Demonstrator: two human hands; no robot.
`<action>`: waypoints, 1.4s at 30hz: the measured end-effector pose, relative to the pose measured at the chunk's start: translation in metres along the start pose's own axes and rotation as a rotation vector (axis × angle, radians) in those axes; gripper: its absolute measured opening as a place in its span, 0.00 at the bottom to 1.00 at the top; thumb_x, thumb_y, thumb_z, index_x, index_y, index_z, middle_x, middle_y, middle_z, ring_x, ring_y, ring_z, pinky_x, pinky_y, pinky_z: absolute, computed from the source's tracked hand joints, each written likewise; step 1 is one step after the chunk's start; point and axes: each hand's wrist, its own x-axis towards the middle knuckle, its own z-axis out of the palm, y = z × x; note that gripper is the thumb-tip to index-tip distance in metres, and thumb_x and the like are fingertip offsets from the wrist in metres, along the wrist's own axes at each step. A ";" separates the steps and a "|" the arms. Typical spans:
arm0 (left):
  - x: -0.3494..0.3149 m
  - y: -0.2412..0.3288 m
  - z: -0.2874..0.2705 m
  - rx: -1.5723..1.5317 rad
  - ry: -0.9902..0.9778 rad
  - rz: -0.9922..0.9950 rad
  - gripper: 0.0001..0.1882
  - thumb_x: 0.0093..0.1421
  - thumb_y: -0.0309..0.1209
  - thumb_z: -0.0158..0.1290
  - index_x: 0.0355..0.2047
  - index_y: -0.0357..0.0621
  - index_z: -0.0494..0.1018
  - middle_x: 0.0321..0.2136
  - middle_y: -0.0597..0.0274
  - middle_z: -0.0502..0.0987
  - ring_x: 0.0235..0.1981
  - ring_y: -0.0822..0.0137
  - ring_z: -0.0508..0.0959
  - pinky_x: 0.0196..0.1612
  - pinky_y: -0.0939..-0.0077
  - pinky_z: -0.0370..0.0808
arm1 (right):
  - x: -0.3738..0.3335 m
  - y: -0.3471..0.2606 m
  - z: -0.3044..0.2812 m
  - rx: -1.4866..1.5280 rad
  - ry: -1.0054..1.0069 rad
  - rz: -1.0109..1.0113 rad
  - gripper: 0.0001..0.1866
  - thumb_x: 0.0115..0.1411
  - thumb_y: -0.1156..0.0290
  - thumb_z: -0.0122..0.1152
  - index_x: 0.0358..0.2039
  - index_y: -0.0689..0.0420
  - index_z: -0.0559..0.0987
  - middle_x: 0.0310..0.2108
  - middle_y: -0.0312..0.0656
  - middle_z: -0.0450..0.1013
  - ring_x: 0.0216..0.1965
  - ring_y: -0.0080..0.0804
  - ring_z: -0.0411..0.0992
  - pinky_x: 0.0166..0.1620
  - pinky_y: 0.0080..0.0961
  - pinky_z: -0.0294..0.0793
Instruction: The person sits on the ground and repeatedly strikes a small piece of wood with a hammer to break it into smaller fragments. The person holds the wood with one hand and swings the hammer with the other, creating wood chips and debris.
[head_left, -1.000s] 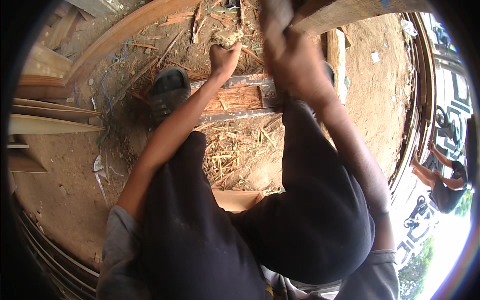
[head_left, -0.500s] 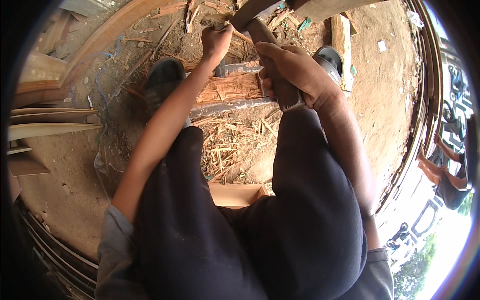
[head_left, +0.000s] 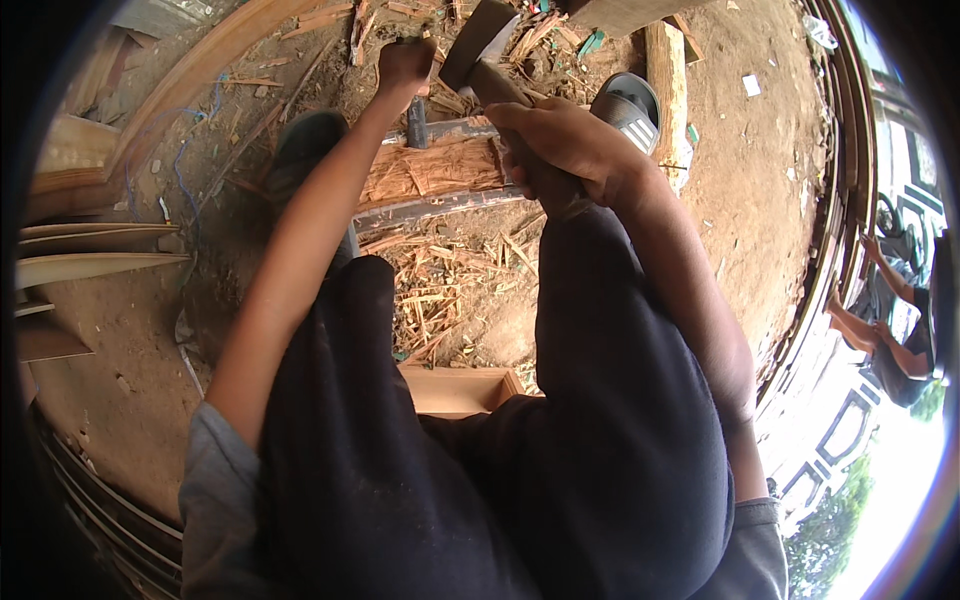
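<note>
Shifted slightly left along the timber since the first frame, the left hand is clamped on a chisel at its far edge. Nearby, the right hand grips a hafted tool, head far.

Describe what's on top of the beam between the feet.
On the beam, a thin splinter shows on rough, chipped wood. The dark tool in the left hand overlaps the far edge. Left forearm and right hand hide the ends.
</note>
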 end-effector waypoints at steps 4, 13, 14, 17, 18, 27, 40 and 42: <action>-0.004 0.005 0.007 0.007 0.031 -0.043 0.14 0.53 0.36 0.49 0.15 0.42 0.63 0.10 0.67 0.61 0.08 0.73 0.59 0.12 0.74 0.59 | 0.008 0.017 -0.006 -0.272 -0.048 0.068 0.19 0.60 0.59 0.49 0.23 0.64 0.71 0.16 0.41 0.69 0.15 0.26 0.69 0.17 0.23 0.70; 0.015 -0.004 0.007 0.294 0.100 -0.065 0.16 0.47 0.39 0.49 0.14 0.38 0.68 0.17 0.56 0.71 0.18 0.64 0.71 0.26 0.65 0.70 | 0.024 0.055 -0.014 -0.791 -0.382 -0.277 0.22 0.60 0.59 0.48 0.26 0.70 0.72 0.18 0.43 0.70 0.18 0.30 0.70 0.21 0.29 0.71; 0.017 -0.005 0.004 0.287 0.098 -0.069 0.15 0.48 0.38 0.49 0.14 0.39 0.67 0.16 0.56 0.70 0.18 0.65 0.71 0.25 0.66 0.70 | 0.020 0.045 -0.008 -0.766 -0.356 -0.155 0.22 0.59 0.59 0.48 0.26 0.71 0.71 0.19 0.43 0.70 0.18 0.30 0.70 0.21 0.29 0.71; 0.016 -0.003 -0.001 0.239 0.097 -0.085 0.13 0.49 0.36 0.48 0.13 0.41 0.66 0.14 0.58 0.68 0.17 0.67 0.70 0.23 0.70 0.71 | 0.014 0.037 0.006 -0.545 -0.232 0.085 0.23 0.59 0.58 0.49 0.26 0.71 0.71 0.19 0.44 0.70 0.18 0.31 0.70 0.20 0.30 0.70; 0.011 0.000 -0.001 0.206 0.100 -0.093 0.13 0.49 0.35 0.48 0.12 0.42 0.65 0.13 0.58 0.68 0.16 0.68 0.70 0.22 0.72 0.71 | 0.012 0.038 0.007 -0.445 -0.181 0.148 0.23 0.58 0.58 0.49 0.26 0.71 0.71 0.19 0.44 0.70 0.18 0.31 0.70 0.20 0.30 0.70; -0.042 0.030 -0.010 0.427 -0.036 0.036 0.22 0.54 0.44 0.52 0.10 0.45 0.64 0.07 0.64 0.65 0.09 0.74 0.68 0.20 0.77 0.73 | 0.046 0.068 -0.004 -0.916 -0.349 -0.208 0.11 0.40 0.68 0.64 0.21 0.61 0.76 0.21 0.52 0.73 0.26 0.48 0.74 0.30 0.35 0.74; -0.203 0.040 -0.168 0.192 0.009 0.019 0.19 0.58 0.41 0.52 0.41 0.38 0.71 0.32 0.62 0.76 0.30 0.74 0.76 0.31 0.83 0.70 | 0.048 0.077 -0.029 -0.729 -0.309 -0.048 0.17 0.57 0.62 0.48 0.29 0.68 0.71 0.22 0.47 0.70 0.21 0.35 0.71 0.21 0.34 0.70; -0.222 0.006 -0.206 0.291 0.043 -0.025 0.18 0.57 0.39 0.52 0.40 0.38 0.71 0.31 0.64 0.75 0.29 0.75 0.75 0.30 0.83 0.70 | 0.050 0.071 -0.017 -0.580 -0.295 0.011 0.16 0.57 0.64 0.48 0.27 0.68 0.70 0.20 0.46 0.69 0.18 0.32 0.69 0.18 0.32 0.69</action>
